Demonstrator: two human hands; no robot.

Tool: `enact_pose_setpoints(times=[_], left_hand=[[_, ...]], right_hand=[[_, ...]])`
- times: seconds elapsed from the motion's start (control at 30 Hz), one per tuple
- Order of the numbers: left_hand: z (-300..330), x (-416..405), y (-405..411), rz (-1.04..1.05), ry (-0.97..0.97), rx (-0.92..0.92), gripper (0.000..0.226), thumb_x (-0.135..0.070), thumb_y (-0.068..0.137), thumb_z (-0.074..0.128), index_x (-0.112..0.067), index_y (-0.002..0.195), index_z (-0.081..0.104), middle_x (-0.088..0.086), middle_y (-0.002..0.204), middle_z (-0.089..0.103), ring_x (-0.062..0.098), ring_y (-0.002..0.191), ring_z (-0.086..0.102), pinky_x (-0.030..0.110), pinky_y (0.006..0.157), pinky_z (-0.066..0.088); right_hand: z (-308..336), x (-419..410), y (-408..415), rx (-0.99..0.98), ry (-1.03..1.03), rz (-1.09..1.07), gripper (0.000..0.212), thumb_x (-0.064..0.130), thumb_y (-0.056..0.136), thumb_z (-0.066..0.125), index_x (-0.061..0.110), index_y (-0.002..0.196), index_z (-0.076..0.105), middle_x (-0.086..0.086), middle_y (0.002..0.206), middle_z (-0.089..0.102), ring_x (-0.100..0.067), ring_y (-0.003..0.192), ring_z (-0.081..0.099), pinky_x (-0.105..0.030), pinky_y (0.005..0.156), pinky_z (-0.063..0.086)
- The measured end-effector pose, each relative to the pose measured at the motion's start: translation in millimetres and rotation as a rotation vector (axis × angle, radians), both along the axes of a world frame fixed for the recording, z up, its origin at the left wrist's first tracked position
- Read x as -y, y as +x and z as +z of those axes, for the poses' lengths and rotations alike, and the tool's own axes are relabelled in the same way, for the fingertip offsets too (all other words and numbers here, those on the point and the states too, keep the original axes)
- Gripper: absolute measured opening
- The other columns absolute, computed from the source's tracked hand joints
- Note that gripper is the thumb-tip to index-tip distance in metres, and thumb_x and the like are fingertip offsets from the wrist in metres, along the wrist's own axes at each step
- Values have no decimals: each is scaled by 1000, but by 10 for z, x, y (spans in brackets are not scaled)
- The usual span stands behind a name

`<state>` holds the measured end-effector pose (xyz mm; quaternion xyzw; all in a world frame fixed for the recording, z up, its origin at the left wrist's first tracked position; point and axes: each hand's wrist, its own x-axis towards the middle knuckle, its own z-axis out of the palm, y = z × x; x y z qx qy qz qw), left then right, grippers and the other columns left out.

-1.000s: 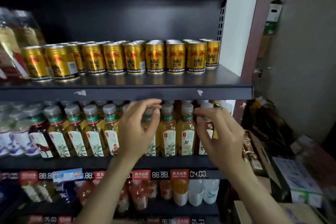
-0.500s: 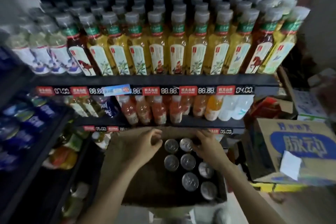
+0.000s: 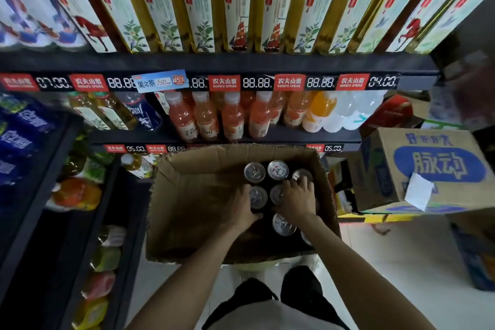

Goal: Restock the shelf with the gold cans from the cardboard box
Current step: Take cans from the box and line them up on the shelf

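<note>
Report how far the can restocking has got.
Done: the cardboard box is over half empty. In hand: left hand and right hand are down on cans inside it. Left: about eight cans show; the target shelf is out of view.

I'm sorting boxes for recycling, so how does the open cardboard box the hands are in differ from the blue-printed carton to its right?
The open cardboard box is plain brown; the printed carton carries a big blue logo. The open cardboard box has its flaps up, showing cans, with both hands inside; the printed carton looks closed, with a white slip on its face. The printed carton sits tilted. Both are corrugated cardboard.
</note>
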<state>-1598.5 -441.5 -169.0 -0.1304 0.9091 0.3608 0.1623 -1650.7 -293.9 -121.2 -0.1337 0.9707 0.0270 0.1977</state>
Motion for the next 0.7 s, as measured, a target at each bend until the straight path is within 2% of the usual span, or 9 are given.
enact_pose_setpoints(times=[0.13, 0.27, 0.37, 0.47, 0.53, 0.6, 0.7], left_hand=[[-39, -3, -44, 83, 37, -27, 61, -26, 67, 82, -20, 113, 43, 0, 118, 55, 21, 103, 56, 31, 77, 43], [135, 163, 10, 149, 169, -49, 55, -32, 57, 87, -28, 95, 47, -14, 95, 60, 10, 91, 59, 27, 70, 41], [569, 256, 87, 197, 327, -127, 54, -31, 58, 87, -31, 98, 51, -20, 99, 57, -3, 92, 53, 20, 74, 39], [1141, 303, 102, 245, 571, -220, 52, -30, 61, 86, -32, 104, 56, -14, 107, 61, 0, 101, 55, 19, 81, 41], [1523, 281, 65, 244, 671, -286, 57, -49, 56, 81, -39, 108, 59, -15, 112, 62, 1, 107, 55, 23, 88, 43], [1897, 225, 0, 242, 758, -361, 67, -66, 47, 76, -44, 108, 60, -18, 113, 63, -4, 105, 56, 20, 86, 45], [2453, 116, -153, 238, 796, -487, 64, -78, 41, 71, -48, 97, 65, -21, 103, 67, -3, 99, 60, 19, 80, 46]], right_hand=[[-11, 42, -108, -27, 41, 26, 73, 52, 76, 66, 12, 131, 40, -10, 131, 55, -31, 134, 28, -40, 108, 23], [185, -54, -94, -87, -117, -30, 68, 51, 70, 68, 14, 123, 47, -10, 123, 58, -33, 123, 41, -39, 98, 31], [573, -215, -65, -147, -408, -150, 60, 47, 67, 72, 13, 113, 53, -9, 111, 59, -30, 103, 54, -36, 82, 41], [1093, -402, -60, 59, -970, -374, 61, 38, 62, 79, 18, 115, 55, -3, 108, 59, -18, 98, 57, -30, 76, 48], [1446, -497, -60, 178, -1250, -451, 61, 36, 61, 75, 21, 117, 55, 0, 108, 61, -16, 101, 59, -22, 72, 52], [1741, -547, -91, 229, -1400, -450, 57, 33, 66, 67, 24, 121, 55, 0, 115, 60, -15, 105, 58, -21, 74, 51], [2178, -559, -198, 273, -1530, -454, 52, 31, 68, 70, 27, 119, 58, -2, 119, 62, -19, 107, 61, -33, 83, 51]])
